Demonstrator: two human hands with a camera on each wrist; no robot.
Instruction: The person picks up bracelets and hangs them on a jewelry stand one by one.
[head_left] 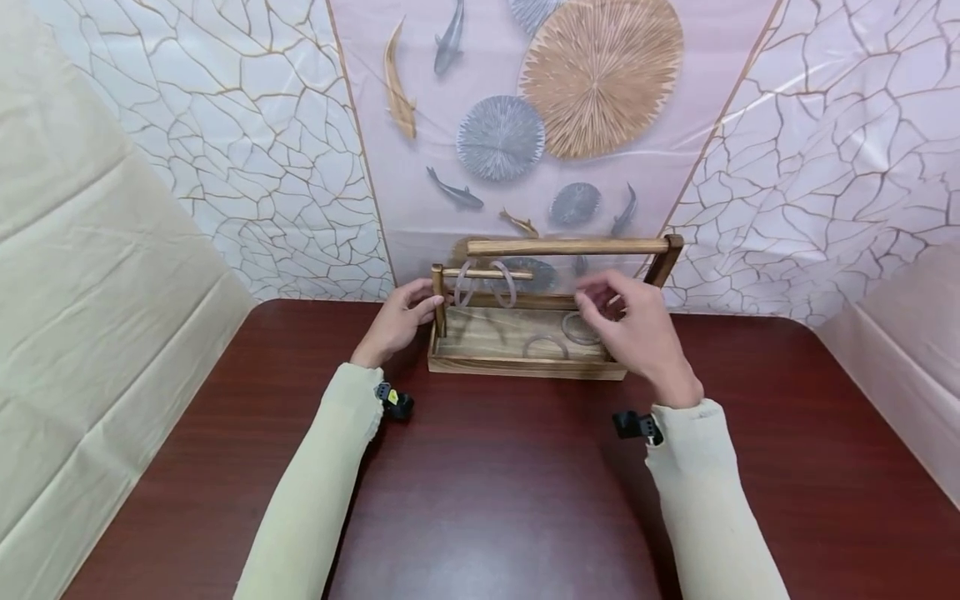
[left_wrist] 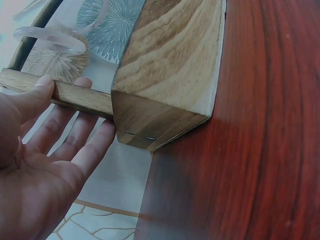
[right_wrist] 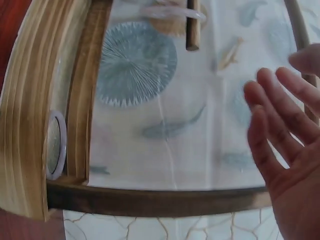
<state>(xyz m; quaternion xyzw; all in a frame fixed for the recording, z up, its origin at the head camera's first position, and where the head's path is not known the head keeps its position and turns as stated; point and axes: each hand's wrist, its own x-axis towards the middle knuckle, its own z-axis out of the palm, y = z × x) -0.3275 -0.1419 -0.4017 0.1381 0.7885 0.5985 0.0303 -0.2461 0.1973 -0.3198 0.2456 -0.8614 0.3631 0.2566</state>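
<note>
Left hand (head_left: 399,323) grips post (head_left: 439,279) — palm (left_wrist: 35,195) in left wrist view only — right hand (head_left: 637,327) released.

I'm prob. in a makeshift rec. booth; can't tell if the bldg. is a home, office, etc. A printed backdrop (head_left: 420,58) w/ fish, round fan-like motifs & gold crackle lines stands behind my dark-red wood-grain desk (head_left: 487,483), & plain creased cream sheets (head_left: 82,292) close in the L & R sides. Small blk cams (head_left: 400,406) sit on both wrists, just behind my hands (head_left: 641,329).
</note>
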